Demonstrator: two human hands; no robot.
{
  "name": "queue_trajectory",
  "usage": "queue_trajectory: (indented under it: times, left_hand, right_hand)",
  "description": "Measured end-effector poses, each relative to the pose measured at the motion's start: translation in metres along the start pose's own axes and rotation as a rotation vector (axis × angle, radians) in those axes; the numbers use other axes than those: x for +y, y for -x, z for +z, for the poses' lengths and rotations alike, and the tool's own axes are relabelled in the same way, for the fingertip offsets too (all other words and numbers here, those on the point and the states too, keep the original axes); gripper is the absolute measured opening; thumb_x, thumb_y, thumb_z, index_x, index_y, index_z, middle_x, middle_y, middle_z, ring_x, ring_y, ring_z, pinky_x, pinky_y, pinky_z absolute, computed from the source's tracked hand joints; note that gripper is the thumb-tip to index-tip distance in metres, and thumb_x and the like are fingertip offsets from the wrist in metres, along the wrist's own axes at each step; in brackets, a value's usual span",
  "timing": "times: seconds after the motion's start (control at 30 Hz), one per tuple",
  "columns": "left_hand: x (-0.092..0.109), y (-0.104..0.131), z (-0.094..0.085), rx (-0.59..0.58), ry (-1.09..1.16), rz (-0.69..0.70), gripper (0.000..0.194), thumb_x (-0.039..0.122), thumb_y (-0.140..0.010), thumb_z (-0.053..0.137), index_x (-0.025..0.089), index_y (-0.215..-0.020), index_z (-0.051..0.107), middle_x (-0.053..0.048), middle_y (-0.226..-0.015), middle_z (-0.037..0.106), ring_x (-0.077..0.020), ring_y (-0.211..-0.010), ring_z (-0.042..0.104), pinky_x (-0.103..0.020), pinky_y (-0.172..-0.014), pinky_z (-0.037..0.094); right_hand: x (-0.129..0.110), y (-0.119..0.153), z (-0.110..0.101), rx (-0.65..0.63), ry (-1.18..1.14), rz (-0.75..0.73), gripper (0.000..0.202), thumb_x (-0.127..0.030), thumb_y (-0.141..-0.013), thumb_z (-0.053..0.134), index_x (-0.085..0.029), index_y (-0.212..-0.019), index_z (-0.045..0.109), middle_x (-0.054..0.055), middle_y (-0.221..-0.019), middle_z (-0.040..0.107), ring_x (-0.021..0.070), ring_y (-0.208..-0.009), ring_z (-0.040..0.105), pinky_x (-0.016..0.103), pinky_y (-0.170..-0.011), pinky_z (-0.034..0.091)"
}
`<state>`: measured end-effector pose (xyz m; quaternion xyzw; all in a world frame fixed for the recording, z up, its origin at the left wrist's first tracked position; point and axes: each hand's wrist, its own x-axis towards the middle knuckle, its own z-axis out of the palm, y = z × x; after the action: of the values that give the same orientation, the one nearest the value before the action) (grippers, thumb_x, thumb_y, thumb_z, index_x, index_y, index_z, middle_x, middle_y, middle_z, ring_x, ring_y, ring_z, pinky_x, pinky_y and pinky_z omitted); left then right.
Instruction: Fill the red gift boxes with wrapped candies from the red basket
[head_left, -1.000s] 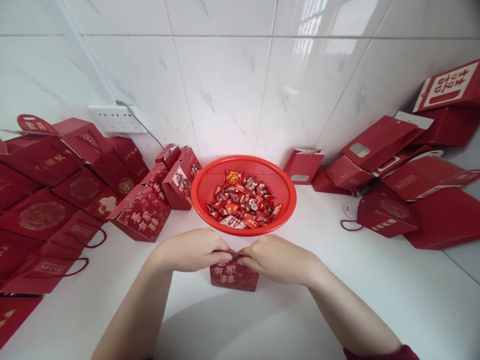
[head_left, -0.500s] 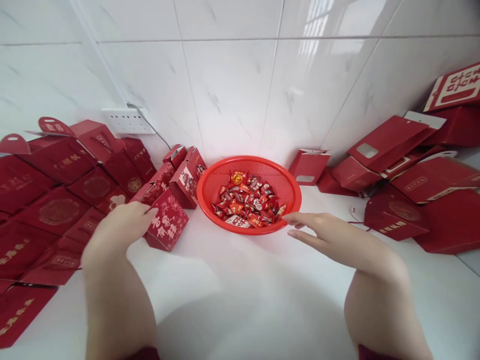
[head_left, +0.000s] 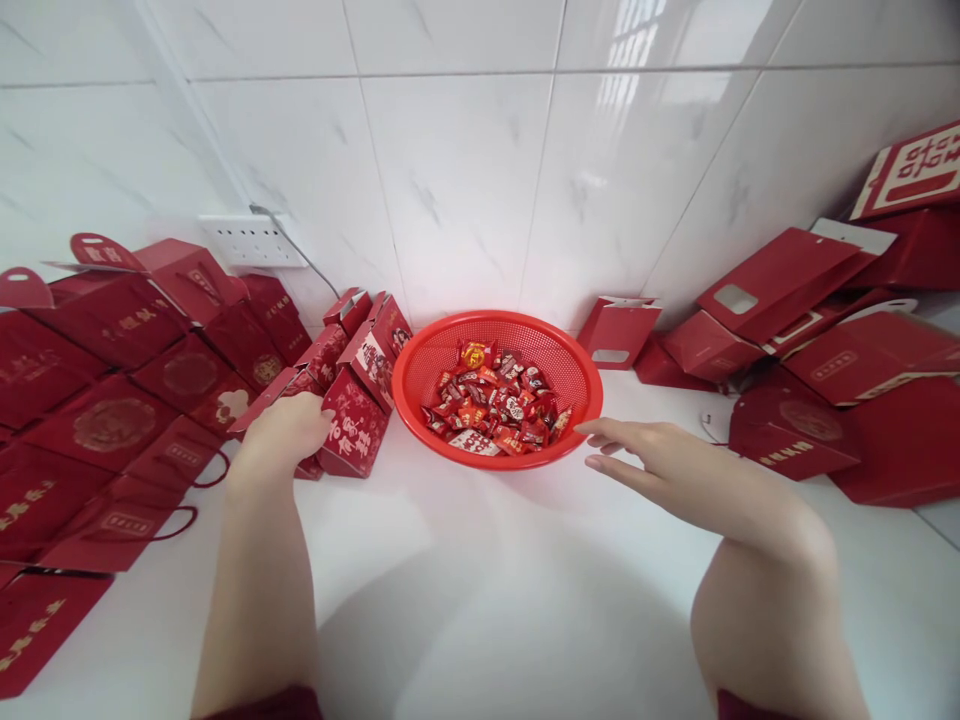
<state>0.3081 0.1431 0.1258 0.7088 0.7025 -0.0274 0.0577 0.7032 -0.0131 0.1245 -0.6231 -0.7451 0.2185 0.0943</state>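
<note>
A small red gift box (head_left: 352, 424) with white characters stands on the white surface, against other small red boxes. My left hand (head_left: 289, 432) has its thumb on this box's left edge; its other fingers are bent and mostly hidden. Right of the box is a red plastic colander (head_left: 498, 463), holding a heap of wrapped candies (head_left: 502, 400) in red and orange wrappers. My right hand (head_left: 651, 455) hovers at the colander's right rim, fingers stretched out and thumb apart, holding nothing. Whether its fingertips touch the rim I cannot tell.
Many red gift boxes (head_left: 112, 420) are packed in rows at the left. More red boxes (head_left: 787, 270) are piled at the right. A single red box (head_left: 619, 333) stands by the tiled wall. A white socket strip (head_left: 251, 242) with a grey cable is behind.
The small gift box has moved right and back, up against the boxes behind it, with my left hand following. My right hand has shifted slightly right, away from the colander.
</note>
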Motion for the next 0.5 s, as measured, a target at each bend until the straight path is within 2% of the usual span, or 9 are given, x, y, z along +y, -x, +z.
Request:
queue_trajectory:
  times: [0.17, 0.27, 0.37, 0.4, 0.43, 0.5]
  left_hand:
    - [0.018, 0.012, -0.013, -0.059, -0.057, -0.126, 0.037, 0.035, -0.088, 0.038, 0.013, -0.096, 0.067, -0.02, -0.093, 0.072, -0.0341, -0.081, 0.07, -0.041, -0.068, 0.049]
    - [0.02, 0.028, -0.023, -0.023, -0.078, -0.079, 0.046, 0.043, -0.094, 0.031, 0.013, -0.113, 0.061, -0.021, -0.106, 0.07, -0.0371, -0.092, 0.067, -0.045, -0.072, 0.05]
    - [0.019, 0.044, -0.025, 0.113, -0.097, 0.041, 0.053, 0.048, -0.096, 0.028, 0.014, -0.13, 0.051, -0.02, -0.126, 0.063, -0.0376, -0.11, 0.061, -0.05, -0.086, 0.049]
    - [0.02, 0.048, -0.024, 0.153, -0.098, 0.1, 0.053, 0.046, -0.097, 0.028, 0.014, -0.133, 0.049, -0.019, -0.132, 0.06, -0.0359, -0.115, 0.059, -0.049, -0.093, 0.046]
    - [0.021, 0.05, -0.021, 0.171, -0.095, 0.172, 0.052, 0.044, -0.097, 0.029, 0.014, -0.135, 0.048, -0.017, -0.135, 0.059, -0.0333, -0.12, 0.057, -0.047, -0.099, 0.043]
    - [0.028, 0.051, -0.012, 0.141, -0.075, 0.315, 0.05, 0.043, -0.097, 0.032, 0.016, -0.136, 0.05, -0.013, -0.137, 0.059, -0.029, -0.123, 0.057, -0.041, -0.106, 0.039]
  right_hand:
    - [0.005, 0.007, -0.012, -0.012, -0.097, 0.007, 0.045, -0.051, -0.098, 0.043, -0.028, -0.134, 0.057, 0.007, -0.124, 0.068, 0.0278, -0.111, 0.064, 0.042, -0.093, 0.051]
    - [0.032, 0.027, -0.033, 0.089, -0.233, 0.126, 0.047, -0.057, -0.094, 0.047, -0.03, -0.132, 0.058, 0.007, -0.128, 0.065, 0.0275, -0.115, 0.063, 0.039, -0.095, 0.051]
    - [0.086, 0.054, -0.047, 0.334, -0.188, 0.463, 0.051, -0.059, -0.096, 0.04, -0.031, -0.135, 0.055, 0.01, -0.134, 0.061, 0.0306, -0.119, 0.059, 0.04, -0.092, 0.047]
    - [0.108, 0.063, -0.047, 0.406, -0.121, 0.635, 0.054, -0.059, -0.095, 0.039, -0.027, -0.135, 0.056, 0.014, -0.133, 0.061, 0.0334, -0.118, 0.059, 0.042, -0.088, 0.047]
    - [0.132, 0.071, -0.045, 0.458, -0.045, 0.821, 0.058, -0.059, -0.093, 0.039, -0.02, -0.132, 0.06, 0.02, -0.129, 0.062, 0.0376, -0.115, 0.06, 0.045, -0.083, 0.047]
    - [0.175, 0.084, -0.037, 0.478, 0.095, 1.018, 0.067, -0.054, -0.09, 0.044, -0.002, -0.13, 0.06, 0.032, -0.114, 0.064, 0.0421, -0.102, 0.065, 0.047, -0.071, 0.047]
